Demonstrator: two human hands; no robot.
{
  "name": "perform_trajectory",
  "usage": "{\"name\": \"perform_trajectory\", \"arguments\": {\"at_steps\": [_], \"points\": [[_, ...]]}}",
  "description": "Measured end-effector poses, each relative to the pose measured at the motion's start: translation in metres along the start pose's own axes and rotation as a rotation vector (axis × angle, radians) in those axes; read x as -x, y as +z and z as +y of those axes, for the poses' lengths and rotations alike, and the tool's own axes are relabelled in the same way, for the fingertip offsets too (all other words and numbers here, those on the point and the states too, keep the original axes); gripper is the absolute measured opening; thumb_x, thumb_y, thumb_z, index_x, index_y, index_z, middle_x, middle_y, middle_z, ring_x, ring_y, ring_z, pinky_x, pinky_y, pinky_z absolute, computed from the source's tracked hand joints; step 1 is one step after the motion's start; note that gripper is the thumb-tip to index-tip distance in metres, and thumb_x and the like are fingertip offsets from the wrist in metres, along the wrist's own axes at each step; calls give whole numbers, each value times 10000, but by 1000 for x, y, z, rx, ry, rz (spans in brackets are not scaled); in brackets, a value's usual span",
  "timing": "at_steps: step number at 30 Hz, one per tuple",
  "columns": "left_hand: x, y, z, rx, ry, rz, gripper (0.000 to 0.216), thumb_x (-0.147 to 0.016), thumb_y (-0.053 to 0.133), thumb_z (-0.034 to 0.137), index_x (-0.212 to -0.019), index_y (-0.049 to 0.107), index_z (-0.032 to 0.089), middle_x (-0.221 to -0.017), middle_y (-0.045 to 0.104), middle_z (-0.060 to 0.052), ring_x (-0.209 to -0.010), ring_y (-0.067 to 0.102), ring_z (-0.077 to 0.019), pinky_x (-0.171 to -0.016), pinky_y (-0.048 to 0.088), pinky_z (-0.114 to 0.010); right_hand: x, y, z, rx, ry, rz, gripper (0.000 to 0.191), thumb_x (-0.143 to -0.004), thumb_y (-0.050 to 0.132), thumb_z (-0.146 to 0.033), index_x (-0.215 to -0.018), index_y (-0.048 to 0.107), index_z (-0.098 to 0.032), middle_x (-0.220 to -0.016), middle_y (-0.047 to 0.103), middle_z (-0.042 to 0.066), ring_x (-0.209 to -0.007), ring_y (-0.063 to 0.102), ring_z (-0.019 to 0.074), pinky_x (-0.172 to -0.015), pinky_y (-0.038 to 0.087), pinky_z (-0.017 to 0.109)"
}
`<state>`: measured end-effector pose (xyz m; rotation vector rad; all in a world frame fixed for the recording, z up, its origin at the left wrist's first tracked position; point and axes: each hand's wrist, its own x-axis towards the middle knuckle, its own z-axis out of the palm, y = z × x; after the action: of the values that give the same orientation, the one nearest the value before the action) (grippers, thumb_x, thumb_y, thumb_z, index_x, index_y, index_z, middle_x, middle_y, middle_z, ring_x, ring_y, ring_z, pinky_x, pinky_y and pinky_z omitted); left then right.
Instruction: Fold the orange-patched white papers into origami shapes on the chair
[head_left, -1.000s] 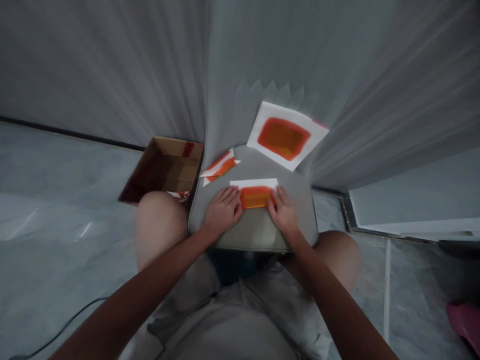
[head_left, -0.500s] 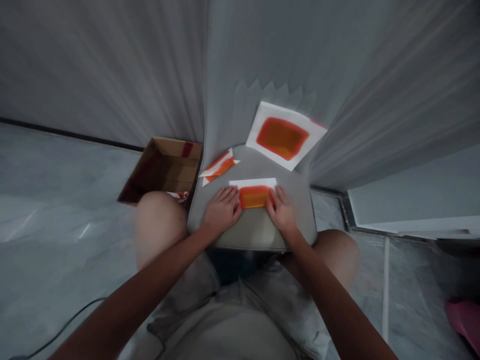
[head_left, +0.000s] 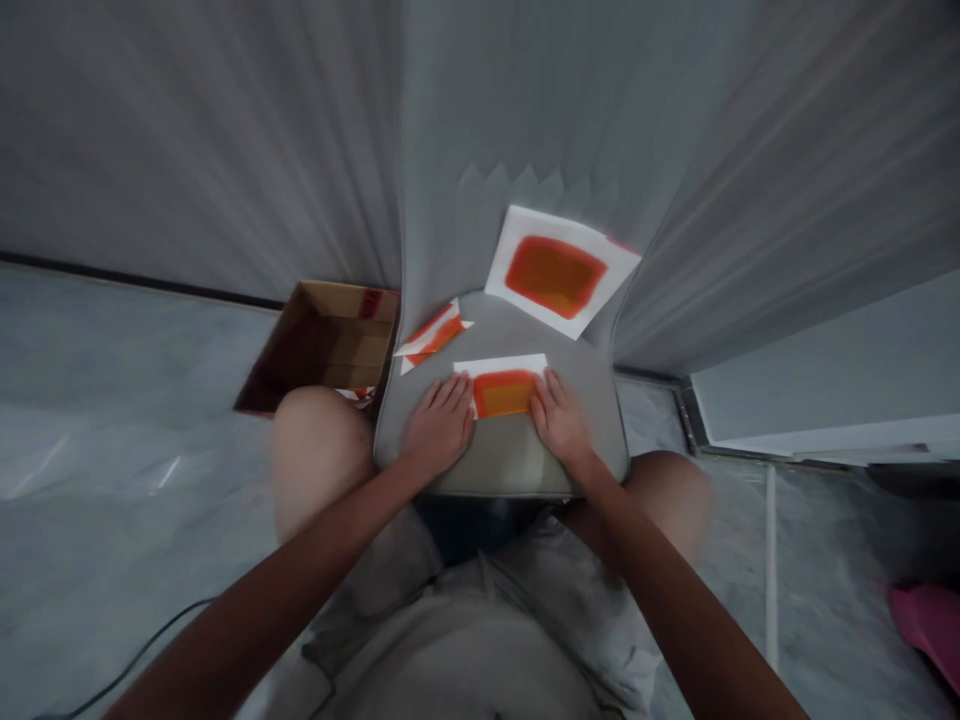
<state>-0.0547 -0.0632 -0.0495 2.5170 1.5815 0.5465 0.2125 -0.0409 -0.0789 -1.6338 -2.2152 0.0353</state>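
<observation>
A folded sheet of paper [head_left: 504, 393], white with an orange printed patch, lies flat on the grey chair seat [head_left: 510, 460]. My left hand [head_left: 441, 420] rests on its left end, fingers stretched out. On the right end lie the extended fingers of my right hand [head_left: 559, 415]. Beyond them, a larger white sheet [head_left: 561, 275] with an orange-red rounded patch leans toward the backrest. To the left of it lies a smaller folded orange-and-white paper piece [head_left: 433, 335] with pointed ends.
A cardboard box [head_left: 322, 340] stands open on the floor left of the chair, with some orange-and-white paper inside near my knee. A grey curtain [head_left: 187, 140] hangs behind. A black cable [head_left: 150, 640] runs at lower left, and a pink object [head_left: 926, 625] sits at lower right.
The view has shifted slightly. Both hands stay on the folded paper, with my left hand drawn a little off its orange patch.
</observation>
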Motion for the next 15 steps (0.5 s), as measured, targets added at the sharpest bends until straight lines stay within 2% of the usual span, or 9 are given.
{"name": "perform_trajectory", "arguments": {"at_steps": [4,7,11,13,15], "points": [[0,0,0,-3,2,-4,574,-1086,292,300,-1614,412,109,-1643,449,-134,-1573,364,-271,-1311,256,-504,7,-11,-16,42,63,57,539,-1100,332,-347,-1536,521,-92,-1599,489,234,-1523,418,355,-1245,292,666],[0,2,0,0,3,5,574,-1078,303,295,-1612,420,119,-1641,451,-135,-1568,372,-279,-1308,255,-512,8,-18,-51,38,48,90,532,-1096,345,-314,-1585,466,-143,-1632,460,193,-1569,347,328,-1285,190,672],[1,2,-3,-7,19,-26,597,-1037,372,279,-1608,421,113,-1672,401,-134,-1588,329,-286,-1312,237,-511,2,-11,-103,12,-107,13,535,-1094,392,-390,-1575,487,-175,-1645,455,149,-1588,319,287,-1317,206,578],[1,2,-4,-8,33,-57,621,-1008,413,274,-1606,422,106,-1688,371,-135,-1595,311,-294,-1312,233,-513,0,-3,-116,-1,-124,-37,563,-1093,406,-437,-1580,479,-164,-1652,445,150,-1582,331,293,-1314,231,559],[2,1,-4,-3,26,-70,609,-1016,393,267,-1600,430,98,-1685,375,-139,-1593,315,-293,-1312,234,-517,1,3,-118,-16,-104,-84,584,-1091,409,-462,-1567,494,-134,-1647,447,171,-1571,351,310,-1306,255,553]]}}
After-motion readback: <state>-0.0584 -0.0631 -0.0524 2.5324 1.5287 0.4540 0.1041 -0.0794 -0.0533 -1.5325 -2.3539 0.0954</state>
